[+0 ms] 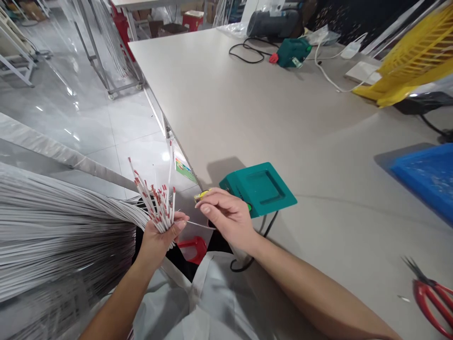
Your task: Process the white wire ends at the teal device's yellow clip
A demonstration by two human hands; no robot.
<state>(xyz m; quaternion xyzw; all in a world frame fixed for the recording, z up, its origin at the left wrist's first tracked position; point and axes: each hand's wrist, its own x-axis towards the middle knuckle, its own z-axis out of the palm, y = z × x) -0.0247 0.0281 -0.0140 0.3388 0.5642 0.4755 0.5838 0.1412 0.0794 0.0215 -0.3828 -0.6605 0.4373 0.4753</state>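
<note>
My left hand [161,238] is closed around a bunch of thin white wires [161,208] whose tips are red and point upward. One single white wire [200,225] runs from that hand toward the underside of my right hand [230,217]. My right hand is held with thumb and fingers curled together beside a green device [264,189] at the table's edge. A small yellow part [201,194] shows just past its fingertips. What those fingers hold, if anything, is hidden from me.
Many long white wires [53,226] lie massed at my left. Red-handled scissors [430,293] and a blue tray [428,174] are on the table [198,85] at right. Farther back are another green device [293,52], black cable and a yellow fan [414,56]. A red stool [194,248] stands below.
</note>
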